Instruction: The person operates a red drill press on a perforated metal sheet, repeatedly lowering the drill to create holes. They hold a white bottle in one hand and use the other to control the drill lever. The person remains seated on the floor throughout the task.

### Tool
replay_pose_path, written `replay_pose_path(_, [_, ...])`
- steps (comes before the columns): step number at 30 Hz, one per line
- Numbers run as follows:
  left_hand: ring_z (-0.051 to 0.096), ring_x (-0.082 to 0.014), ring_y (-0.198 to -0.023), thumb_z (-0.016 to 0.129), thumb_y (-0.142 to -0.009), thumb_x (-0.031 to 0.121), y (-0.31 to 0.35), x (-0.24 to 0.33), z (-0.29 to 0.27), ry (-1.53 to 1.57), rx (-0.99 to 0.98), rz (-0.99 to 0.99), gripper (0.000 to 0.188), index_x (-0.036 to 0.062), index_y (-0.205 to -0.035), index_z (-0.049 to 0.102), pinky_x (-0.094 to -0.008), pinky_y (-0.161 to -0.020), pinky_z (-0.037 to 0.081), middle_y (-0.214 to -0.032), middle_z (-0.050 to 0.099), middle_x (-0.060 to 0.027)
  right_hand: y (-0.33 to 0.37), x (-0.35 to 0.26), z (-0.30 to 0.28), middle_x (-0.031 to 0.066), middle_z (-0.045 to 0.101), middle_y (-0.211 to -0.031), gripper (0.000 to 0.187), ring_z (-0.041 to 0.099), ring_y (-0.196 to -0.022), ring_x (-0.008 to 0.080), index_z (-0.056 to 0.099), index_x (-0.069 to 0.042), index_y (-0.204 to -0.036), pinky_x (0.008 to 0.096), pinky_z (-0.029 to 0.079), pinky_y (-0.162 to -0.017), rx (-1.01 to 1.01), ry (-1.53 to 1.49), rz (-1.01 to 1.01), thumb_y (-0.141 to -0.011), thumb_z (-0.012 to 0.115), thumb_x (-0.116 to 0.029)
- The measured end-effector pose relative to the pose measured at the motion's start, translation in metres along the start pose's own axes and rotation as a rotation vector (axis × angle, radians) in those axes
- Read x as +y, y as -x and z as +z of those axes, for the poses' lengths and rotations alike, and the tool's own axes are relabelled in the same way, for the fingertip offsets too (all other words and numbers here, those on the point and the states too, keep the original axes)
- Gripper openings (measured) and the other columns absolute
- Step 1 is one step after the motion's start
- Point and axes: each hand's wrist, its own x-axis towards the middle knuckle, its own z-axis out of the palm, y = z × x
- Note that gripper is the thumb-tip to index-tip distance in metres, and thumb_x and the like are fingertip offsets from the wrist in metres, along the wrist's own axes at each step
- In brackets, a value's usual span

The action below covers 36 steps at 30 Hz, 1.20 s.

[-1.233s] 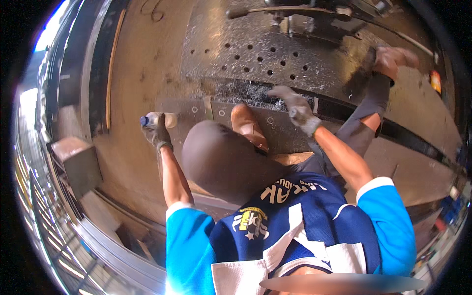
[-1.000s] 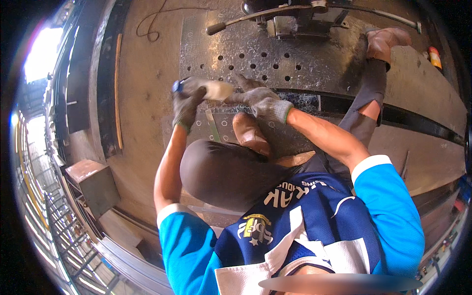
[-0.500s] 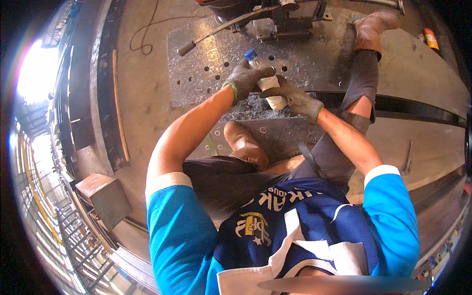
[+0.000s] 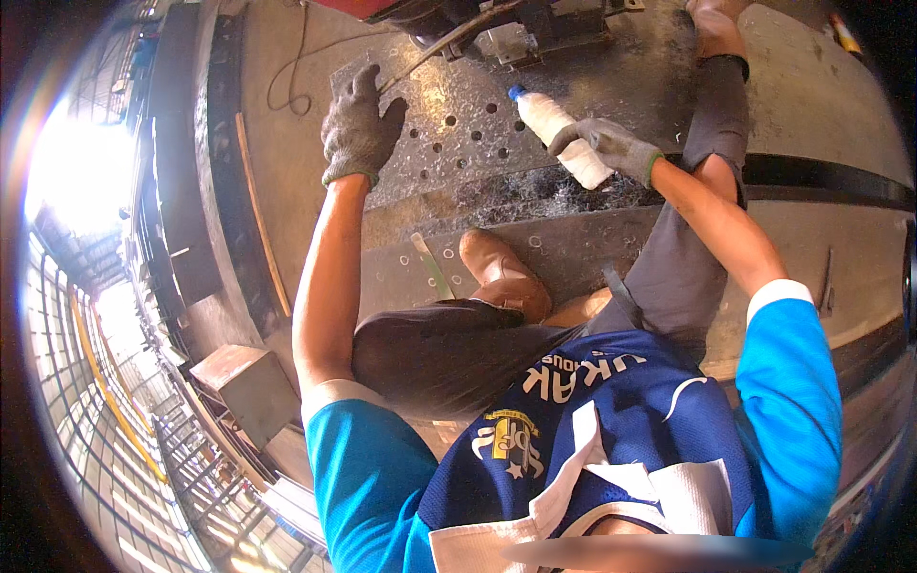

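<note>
My right hand, in a grey work glove, is closed around the lower part of a plastic bottle. The bottle looks white along its body, has a blue cap and tilts with the cap up and to the left. My left hand, gloved the same way, is raised at the left with its fingers and thumb apart. It is right by the outer end of a metal lever, whose grip is hidden at the hand. Whether they touch I cannot tell.
The lever comes from a dark machine at the far edge. Below lies a perforated steel plate strewn with metal shavings. My boot rests near a green strip. A metal box stands at left, and a cable curls behind.
My left hand has let go of the bottle and moved left to the lever's end, fingers spreading. The bottle stays in my right hand, more fully in sight. The whole view has shifted somewhat.
</note>
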Motion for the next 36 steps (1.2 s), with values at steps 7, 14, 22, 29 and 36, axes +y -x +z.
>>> replay_pose_path(7, [0.068,-0.0470,-0.106,0.064,-0.094,0.030,-0.002,-0.002,0.038,0.125,-0.241,-0.087,0.040,0.0118,-0.129,0.059,-0.0551,-0.089,0.053,-0.113,0.071,-0.0264,-0.005,0.008,-0.015,0.0112,0.076,-0.100,0.040,0.070,-0.096,0.0199,0.077,-0.006,-0.107,0.0331,0.052,-0.089,0.017,0.003,0.072,-0.093,0.054,-0.035])
replay_pose_path(14, [0.067,-0.0515,-0.099,0.058,-0.099,0.024,-0.004,0.004,0.041,0.092,-0.247,-0.132,0.028,0.0112,-0.123,0.055,-0.0584,-0.082,0.051,-0.105,0.070,-0.0300,-0.007,0.023,-0.004,0.0141,0.077,-0.103,0.038,0.070,-0.097,0.0256,0.077,-0.006,-0.110,0.0379,0.053,-0.092,0.119,-0.001,-0.002,-0.095,0.045,-0.021])
replay_pose_path(22, [0.067,-0.0526,-0.099,0.057,-0.100,0.025,-0.006,-0.003,0.048,0.155,-0.222,-0.100,0.026,0.0099,-0.121,0.055,-0.0588,-0.083,0.051,-0.104,0.068,-0.0317,-0.012,0.017,-0.007,0.0143,0.077,-0.107,0.046,0.070,-0.101,0.0196,0.077,-0.006,-0.110,0.0349,0.052,-0.093,0.095,0.029,0.075,-0.097,0.047,-0.038])
replay_pose_path(29, [0.067,-0.0520,-0.102,0.059,-0.099,0.024,-0.008,0.000,0.047,0.153,-0.259,-0.127,0.028,0.0075,-0.122,0.055,-0.0580,-0.085,0.051,-0.106,0.069,-0.0314,-0.016,0.039,0.006,0.0163,0.076,-0.102,0.038,0.070,-0.097,0.0292,0.078,-0.012,-0.110,0.0395,0.052,-0.091,0.207,0.080,-0.037,-0.095,0.044,-0.018])
replay_pose_path(36, [0.067,-0.0518,-0.104,0.059,-0.098,0.021,-0.009,0.003,0.045,0.154,-0.276,-0.138,0.029,0.0072,-0.124,0.054,-0.0579,-0.087,0.052,-0.108,0.069,-0.0313,-0.026,0.050,0.016,0.0134,0.076,-0.110,0.040,0.069,-0.106,0.0256,0.077,-0.005,-0.108,0.0355,0.049,-0.100,0.153,-0.035,0.082,-0.101,0.042,-0.023])
